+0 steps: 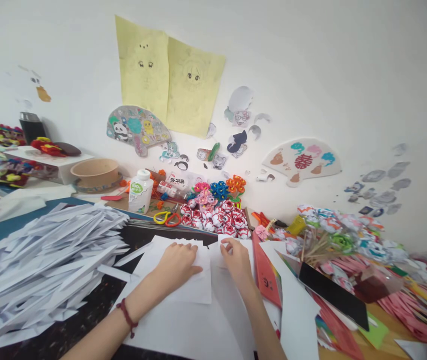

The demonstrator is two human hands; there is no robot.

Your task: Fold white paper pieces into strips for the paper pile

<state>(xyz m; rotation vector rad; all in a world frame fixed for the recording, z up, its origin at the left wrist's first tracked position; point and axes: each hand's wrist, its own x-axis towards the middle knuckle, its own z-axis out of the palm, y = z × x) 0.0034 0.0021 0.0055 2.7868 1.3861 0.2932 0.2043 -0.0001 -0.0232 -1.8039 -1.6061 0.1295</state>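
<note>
My left hand (180, 263) lies flat with its thumb apart, pressing on a smaller white paper sheet (194, 290) near the middle of the table. That sheet rests over a larger white sheet (194, 330). Just to the right, my right hand (237, 260) is closed, thumb and forefinger curled together at a piece of white paper (249, 247); its exact edge between the fingertips is hard to make out. To the left spreads a big heap of folded white paper strips (59, 265), a few of them reaching the sheets under my left wrist.
Behind my hands are scissors (167, 216), a white bottle (140, 192) and red-and-white paper flowers (217, 217). A red booklet (268, 275), a black phone (333, 295) and bundled sticks (316, 245) crowd the right. A round tan container (95, 175) stands at back left, by the wall.
</note>
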